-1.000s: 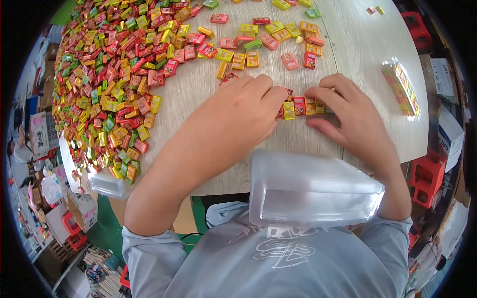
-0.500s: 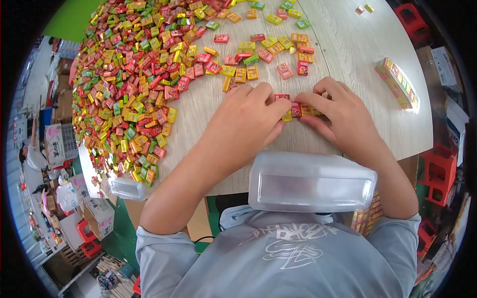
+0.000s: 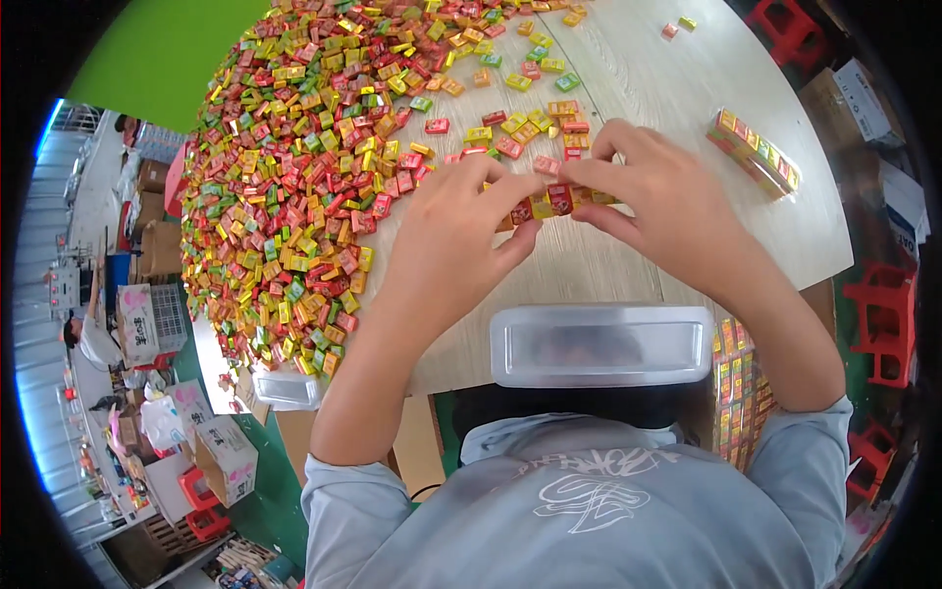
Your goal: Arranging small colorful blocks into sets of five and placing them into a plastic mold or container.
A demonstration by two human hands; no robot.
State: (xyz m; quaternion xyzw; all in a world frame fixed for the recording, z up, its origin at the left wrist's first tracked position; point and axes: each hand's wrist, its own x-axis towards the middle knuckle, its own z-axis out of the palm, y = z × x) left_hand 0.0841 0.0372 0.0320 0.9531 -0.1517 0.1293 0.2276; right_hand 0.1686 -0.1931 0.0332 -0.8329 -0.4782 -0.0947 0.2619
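Observation:
A short row of small red and yellow candy packets [image 3: 559, 200] spans the space between my two hands above the table. My left hand [image 3: 461, 221] pinches its left end, thumb below and fingers above. My right hand [image 3: 662, 201] has its thumb and fingers closed on the right end, which they partly hide. Just beyond the fingertips, a pink packet [image 3: 547, 165] shows. More loose red, yellow, orange and green packets [image 3: 528, 124] lie on the far side of my hands. To the left, a large heap of the same packets [image 3: 294, 196] covers the table.
A long block of packed packets [image 3: 754, 152] lies right of my hands. A clear plastic tub [image 3: 601, 346] sits at the near table edge, a smaller one [image 3: 287, 390] at the heap's near end. Packed rows [image 3: 736, 383] show below the table edge. Red stools [image 3: 881, 319] stand at right.
The row between my hands now shows more packets, and it looks lifted and tilted toward me. My hands stay closed on its ends. The whole view has shifted slightly.

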